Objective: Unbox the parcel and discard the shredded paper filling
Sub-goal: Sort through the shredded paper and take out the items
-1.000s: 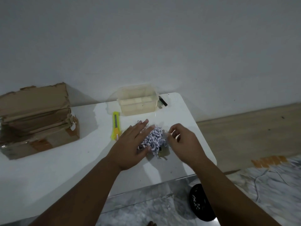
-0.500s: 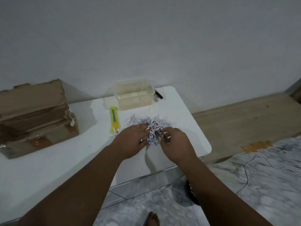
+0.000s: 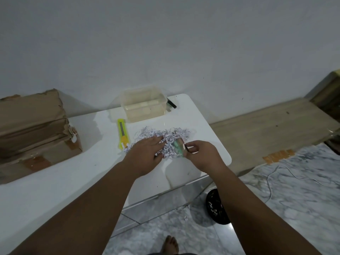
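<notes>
A loose heap of white shredded paper (image 3: 165,136) lies spread on the white table (image 3: 55,181). My left hand (image 3: 146,153) rests palm down on the heap's left side, fingers apart and lying on the shreds. My right hand (image 3: 201,157) is at the heap's right edge and pinches a small greenish item (image 3: 178,147) that sticks out of the shreds. The opened brown cardboard parcel (image 3: 35,129) stands at the table's far left, away from both hands.
A yellow utility knife (image 3: 122,132) lies just left of the heap. Behind it sits a clear plastic container (image 3: 144,103) with a black pen (image 3: 171,103) beside it. A black bin (image 3: 217,207) holding shreds stands on the marble floor under the table's right corner.
The compact clump of shreds has been spread wider across the table. My right hand has closed on a greenish item and drawn it partly out of the paper.
</notes>
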